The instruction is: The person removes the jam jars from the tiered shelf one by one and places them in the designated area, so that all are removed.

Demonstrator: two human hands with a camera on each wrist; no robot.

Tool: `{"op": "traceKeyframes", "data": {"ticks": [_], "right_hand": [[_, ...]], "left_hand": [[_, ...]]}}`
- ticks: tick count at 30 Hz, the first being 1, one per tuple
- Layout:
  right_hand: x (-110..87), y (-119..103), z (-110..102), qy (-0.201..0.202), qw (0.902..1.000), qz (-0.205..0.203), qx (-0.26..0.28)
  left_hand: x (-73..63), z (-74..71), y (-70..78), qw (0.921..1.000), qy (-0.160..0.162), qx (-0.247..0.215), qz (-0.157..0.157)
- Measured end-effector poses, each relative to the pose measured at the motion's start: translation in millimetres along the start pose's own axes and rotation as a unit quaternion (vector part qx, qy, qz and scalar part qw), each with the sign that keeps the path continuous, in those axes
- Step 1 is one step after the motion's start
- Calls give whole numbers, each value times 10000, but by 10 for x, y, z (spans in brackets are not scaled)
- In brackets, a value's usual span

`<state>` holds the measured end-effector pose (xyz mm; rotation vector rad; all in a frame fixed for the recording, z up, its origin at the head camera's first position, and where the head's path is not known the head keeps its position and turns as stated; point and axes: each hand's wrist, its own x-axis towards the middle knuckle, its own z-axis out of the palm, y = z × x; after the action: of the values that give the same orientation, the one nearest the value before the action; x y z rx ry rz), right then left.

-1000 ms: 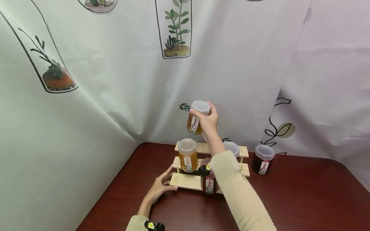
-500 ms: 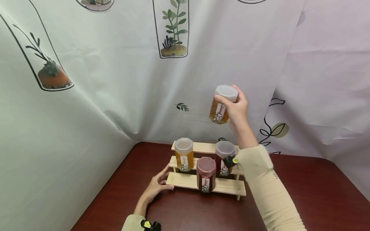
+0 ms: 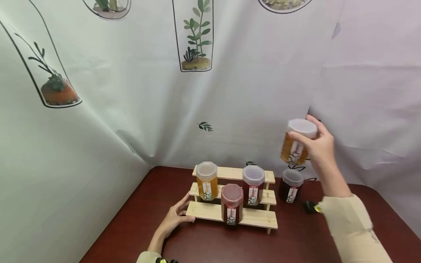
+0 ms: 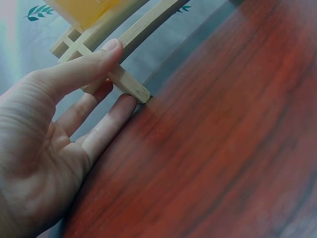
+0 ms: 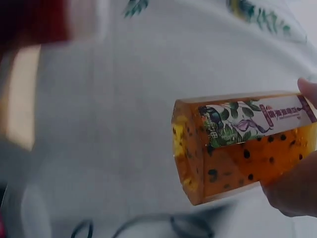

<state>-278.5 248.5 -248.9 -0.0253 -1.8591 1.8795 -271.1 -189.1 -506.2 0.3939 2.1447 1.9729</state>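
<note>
Stepped rack (image 3: 230,172) at the far side of the table (image 3: 213,246), before the backdrop (image 3: 250,91).
On its near step (image 3: 258,218), mid-length, stands the front jar (image 3: 232,202); behind it, on the middle step (image 3: 270,197), the left jar (image 3: 207,182) is at the left end and the right jar (image 3: 253,185) toward the right. The table jar (image 3: 291,187) stands on the table, right of the rack. The left hand (image 3: 172,219) grips the rack's left end. The right hand (image 3: 321,146) holds the raised jar (image 3: 294,148) seemingly above the table jar, though depth is hard to judge.
</note>
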Motion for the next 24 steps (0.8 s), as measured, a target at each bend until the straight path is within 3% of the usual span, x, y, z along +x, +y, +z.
{"op": "traceKeyframes", "data": {"ticks": [5,9,20,24], "right_hand": [[9,190,-469,76,9991,57,402],[7,369,-715,121,9989,173,414],[13,1080,-1019,78,9968,792,-120],[21,1295,-1151,-51,9955,836,444]], "left_hand": [[59,43,-10,10000,18,-20,18],[73,44,8,10000,-4,-43,58],[-41,-1,15,10000,-7,-7,78],[-29,26,6,9999,-85,-65,97]]}}
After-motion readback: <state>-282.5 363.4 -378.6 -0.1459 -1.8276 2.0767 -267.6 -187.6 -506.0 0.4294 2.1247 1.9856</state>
